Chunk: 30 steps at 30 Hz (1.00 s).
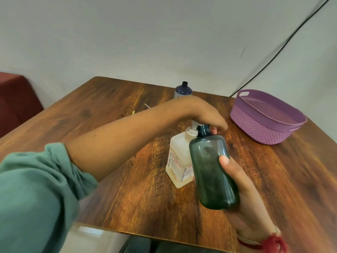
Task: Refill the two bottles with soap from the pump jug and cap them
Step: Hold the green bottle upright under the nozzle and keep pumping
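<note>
Dark wood-grain table (113,167) against a pale wall (127,33). Right hand (243,190) grips an uncapped teal plastic bottle (211,170); left hand (204,114) rests loose-fingered atop a clear pump jug (177,159).

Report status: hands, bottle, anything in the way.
Left hand on pump jug head. Right hand grips teal bottle, uncapped, neck beside pump. Blue bottle uncapped, behind left wrist; nothing blocking.

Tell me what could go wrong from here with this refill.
1. The right hand holds the green bottle tilted, its narrow mouth by the pump, which is mostly hidden under the left hand, so soap may miss and land on the table.
2. No hand steadies the body of the jug; a hard press might tip it.
3. The blue bottle behind the left forearm stands uncapped and could get knocked.
</note>
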Each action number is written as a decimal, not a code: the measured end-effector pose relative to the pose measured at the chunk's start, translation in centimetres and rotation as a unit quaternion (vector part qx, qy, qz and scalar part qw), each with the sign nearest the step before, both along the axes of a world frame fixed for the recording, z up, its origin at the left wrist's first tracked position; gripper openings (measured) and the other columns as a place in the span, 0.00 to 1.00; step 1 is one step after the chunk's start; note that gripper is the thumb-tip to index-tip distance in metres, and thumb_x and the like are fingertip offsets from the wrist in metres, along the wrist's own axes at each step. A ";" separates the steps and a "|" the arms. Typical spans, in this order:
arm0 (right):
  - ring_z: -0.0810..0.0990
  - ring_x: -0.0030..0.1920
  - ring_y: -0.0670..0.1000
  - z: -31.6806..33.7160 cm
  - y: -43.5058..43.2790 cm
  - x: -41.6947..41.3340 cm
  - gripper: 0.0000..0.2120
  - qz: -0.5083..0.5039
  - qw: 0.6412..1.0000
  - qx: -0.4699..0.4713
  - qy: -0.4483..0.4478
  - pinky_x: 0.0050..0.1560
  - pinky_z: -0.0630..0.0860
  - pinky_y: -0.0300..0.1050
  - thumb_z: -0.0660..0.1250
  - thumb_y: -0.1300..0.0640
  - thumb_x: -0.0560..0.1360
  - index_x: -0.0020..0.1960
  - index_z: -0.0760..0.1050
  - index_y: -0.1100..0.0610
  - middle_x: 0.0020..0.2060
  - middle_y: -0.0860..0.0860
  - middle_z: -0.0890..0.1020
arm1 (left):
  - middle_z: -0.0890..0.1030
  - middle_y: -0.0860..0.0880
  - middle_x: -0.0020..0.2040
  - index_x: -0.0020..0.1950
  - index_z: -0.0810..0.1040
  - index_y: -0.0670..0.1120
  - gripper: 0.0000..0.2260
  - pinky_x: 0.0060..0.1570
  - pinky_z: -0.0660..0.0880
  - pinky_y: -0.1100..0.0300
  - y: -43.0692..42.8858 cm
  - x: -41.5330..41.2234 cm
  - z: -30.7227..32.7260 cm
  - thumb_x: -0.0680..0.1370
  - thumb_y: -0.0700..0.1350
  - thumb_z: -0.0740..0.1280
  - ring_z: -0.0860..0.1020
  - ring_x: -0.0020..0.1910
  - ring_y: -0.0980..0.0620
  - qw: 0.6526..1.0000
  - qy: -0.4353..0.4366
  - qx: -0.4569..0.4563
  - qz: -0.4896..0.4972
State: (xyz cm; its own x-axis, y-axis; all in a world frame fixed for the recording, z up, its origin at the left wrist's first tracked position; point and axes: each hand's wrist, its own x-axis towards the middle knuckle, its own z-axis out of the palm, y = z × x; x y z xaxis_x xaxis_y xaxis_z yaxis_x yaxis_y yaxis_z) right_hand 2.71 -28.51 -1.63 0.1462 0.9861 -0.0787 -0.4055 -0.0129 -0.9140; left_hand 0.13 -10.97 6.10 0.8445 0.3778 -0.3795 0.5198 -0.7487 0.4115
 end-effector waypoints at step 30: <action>0.83 0.44 0.52 0.0 0.4 0.2 0.31 0.008 1.000 0.001 -0.015 0.38 0.79 0.43 0.79 0.38 0.50 0.50 0.82 0.48 0.49 0.55 0.84 | 0.78 0.47 0.43 0.48 0.76 0.41 0.11 0.38 0.69 0.61 -0.1 -0.3 -1.0 0.79 0.47 0.58 0.72 0.36 0.53 0.992 -0.081 -0.077 0.052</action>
